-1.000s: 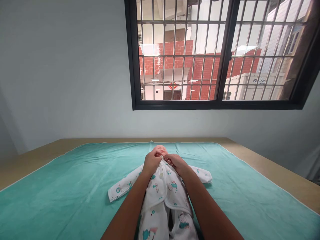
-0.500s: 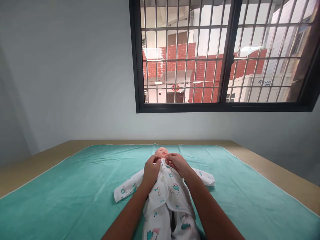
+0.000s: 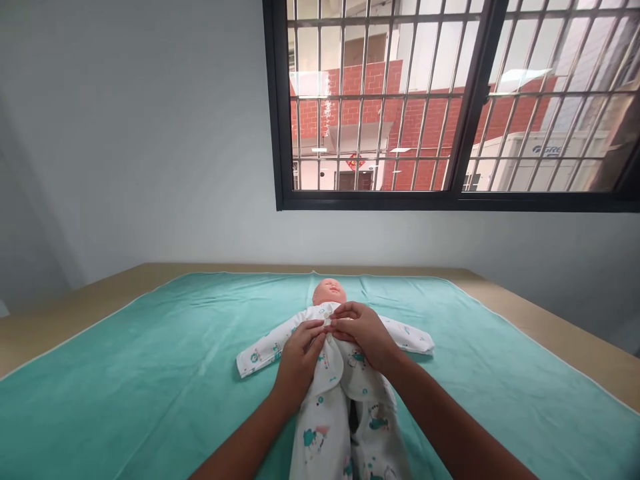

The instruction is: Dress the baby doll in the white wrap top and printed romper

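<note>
A baby doll [image 3: 330,291] lies on its back, head away from me, in a white printed baby shirt [image 3: 327,375] and matching trousers [image 3: 320,440]. The shirt's sleeves stretch out to both sides. At the chest, my left hand [image 3: 301,357] pinches the left front edge of the shirt. My right hand [image 3: 364,335] has its fingers closed on the other edge, close against the left fingertips. Near the neckline a small light fastener [image 3: 327,315] shows just above the fingers. Below the hands the two front panels hang apart. The exact spot pinched is partly hidden by the fingers.
A green cloth [image 3: 165,373] covers most of the tan table [image 3: 95,297]. Behind the table rises a pale wall [image 3: 175,147] with a dark-framed barred window [image 3: 370,200] at the upper right.
Both hands have moved from the doll's neck down to its chest. The doll's head and the shirt's neckline are now uncovered. The camera view has tilted slightly down.
</note>
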`<state>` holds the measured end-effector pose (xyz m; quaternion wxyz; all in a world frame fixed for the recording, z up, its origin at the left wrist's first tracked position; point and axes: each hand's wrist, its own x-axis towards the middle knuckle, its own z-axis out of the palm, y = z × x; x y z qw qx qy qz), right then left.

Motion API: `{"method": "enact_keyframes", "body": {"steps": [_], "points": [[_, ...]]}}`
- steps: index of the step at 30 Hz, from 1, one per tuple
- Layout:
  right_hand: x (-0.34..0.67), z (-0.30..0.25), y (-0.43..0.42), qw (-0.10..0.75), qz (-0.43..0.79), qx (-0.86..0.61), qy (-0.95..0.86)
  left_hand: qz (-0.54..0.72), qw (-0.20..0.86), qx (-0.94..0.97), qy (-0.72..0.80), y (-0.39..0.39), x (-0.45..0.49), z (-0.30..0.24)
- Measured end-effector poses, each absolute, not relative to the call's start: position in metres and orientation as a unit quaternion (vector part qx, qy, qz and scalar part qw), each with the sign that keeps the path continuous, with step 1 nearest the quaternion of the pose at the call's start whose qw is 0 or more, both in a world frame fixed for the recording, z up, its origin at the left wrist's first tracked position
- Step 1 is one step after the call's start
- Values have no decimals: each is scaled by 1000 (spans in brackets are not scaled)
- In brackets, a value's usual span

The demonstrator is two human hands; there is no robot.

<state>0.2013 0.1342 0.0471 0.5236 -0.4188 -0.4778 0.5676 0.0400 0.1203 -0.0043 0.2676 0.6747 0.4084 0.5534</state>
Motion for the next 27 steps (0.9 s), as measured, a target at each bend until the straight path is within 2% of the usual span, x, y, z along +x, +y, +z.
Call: {"method": "enact_keyframes", "body": {"steps": [7,13,16,18,24,27], "points": [[202,50,126,488,503,-409,-584,531,224,705,412,117,37,2],[197,59,114,417,384,-429,-704,492,31,776,394,113,29,5],[192,64,108,417,320,-431,-734,480,-37,781,398,112,26,5],[190,65,105,423,311,-420,-740,500,-27,762,411,112,25,8],[188,74,97,408,385,-389,-730,552,134,694,442,106,29,19],[189,83,93,403,429,-393,-707,572,178,660,454,103,32,21]]}}
